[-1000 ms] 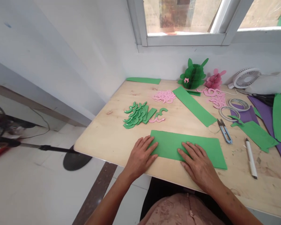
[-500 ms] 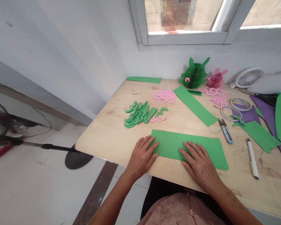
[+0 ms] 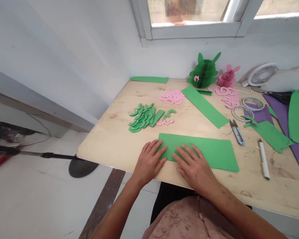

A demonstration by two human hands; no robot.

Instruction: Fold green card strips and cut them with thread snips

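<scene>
A long sheet of green paper [image 3: 216, 151] lies flat along the near edge of the table, perhaps folded or layered. My left hand [image 3: 149, 161] rests at its left end, fingers stretched out, the tips touching the paper. On the sheet's left half, my right hand [image 3: 195, 167] lies flat with its fingers spread. Just beyond the sheet are a pile of curved green paper cutouts [image 3: 142, 119], a small green rectangle [image 3: 156, 118] and a pink curved cutout [image 3: 164, 122].
Blue thread snips [image 3: 237, 132], a white pen [image 3: 264, 159] and rolls of tape [image 3: 243, 114] lie to the right. Farther back are a green strip [image 3: 205, 106], pink cutouts [image 3: 172, 97], a green honeycomb paper figure [image 3: 205, 73], a pink one [image 3: 227, 77] and a white fan [image 3: 262, 73].
My right hand has slid left along the green paper, closer to my left hand. My left hand stays at the left end. The camera view has shifted slightly.
</scene>
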